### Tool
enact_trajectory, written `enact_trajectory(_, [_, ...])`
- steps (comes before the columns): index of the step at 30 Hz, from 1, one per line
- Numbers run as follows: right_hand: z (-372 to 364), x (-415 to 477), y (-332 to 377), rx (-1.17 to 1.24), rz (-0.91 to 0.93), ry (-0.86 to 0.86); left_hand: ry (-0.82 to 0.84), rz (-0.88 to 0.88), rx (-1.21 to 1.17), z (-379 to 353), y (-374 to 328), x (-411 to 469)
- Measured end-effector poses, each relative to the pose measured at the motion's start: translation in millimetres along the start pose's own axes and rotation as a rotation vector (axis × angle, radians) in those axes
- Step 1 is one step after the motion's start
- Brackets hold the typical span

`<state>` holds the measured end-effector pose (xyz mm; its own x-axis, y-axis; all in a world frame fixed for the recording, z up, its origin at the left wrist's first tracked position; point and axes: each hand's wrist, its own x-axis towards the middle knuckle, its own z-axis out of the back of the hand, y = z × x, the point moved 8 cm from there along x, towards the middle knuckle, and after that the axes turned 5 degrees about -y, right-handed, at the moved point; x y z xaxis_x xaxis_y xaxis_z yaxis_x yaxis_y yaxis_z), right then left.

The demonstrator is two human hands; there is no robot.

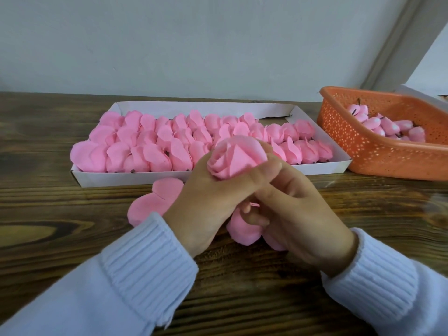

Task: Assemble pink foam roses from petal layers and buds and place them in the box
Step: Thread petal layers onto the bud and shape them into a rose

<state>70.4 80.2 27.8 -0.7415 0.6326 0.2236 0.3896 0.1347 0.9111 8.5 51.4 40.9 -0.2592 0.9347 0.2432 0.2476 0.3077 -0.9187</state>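
I am watching the left hand (206,207) gripping the rose (236,158) just above the near wall of the box (135,179), its fingers curling round the bloom from below and its thumb pressing across the lower right side. The right hand (303,214) is sitting directly under it, fingers curling inward and pinching a pink edge at the base. I am taking that edge for the lowest petal layer, though the grip itself is hidden from me. The box is lying along the far middle of the worktop (60,214) and is holding rows of finished roses (169,141), with bare card showing only toward its far right corner. Loose petal layers (155,204) are lying on the worktop between the box and the wrists, partly under both hands. The orange basket (378,166) of buds (378,123) is standing at the far right edge. I am judging the main risk to be the thumb: the foam is looking soft, and too hard a squeeze could be creasing the outer petals or pushing the layers off centre. If the lower pinch is loosening too soon, the layers could be sliding off the bud. Pressing the rose into the crowded rows could be flattening its neighbours, and a cuff could be dragging the loose layers toward the near edge.
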Motion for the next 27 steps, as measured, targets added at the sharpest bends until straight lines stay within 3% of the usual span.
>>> enact_trajectory(9, [-1.9, -1.2, -9.0, 0.128, -0.138, 0.057, -0.044, 0.034, 0.011, 3.4, 5.1, 0.3])
enact_trajectory(15, [-1.1, -1.2, -16.0, 0.055, -0.193, 0.081, -0.026, 0.05, -0.027, 1.8, 7.1, -2.3])
enact_trajectory(20, [-7.9, -2.7, -10.0, 0.163, -0.142, 0.157, -0.07, 0.009, 0.007, 3.0, 1.8, -1.3])
enact_trajectory(27, [-2.2, -1.9, -14.9, 0.078, -0.2, 0.098, -0.039, 0.021, 0.037, -1.6, 1.2, -4.8])
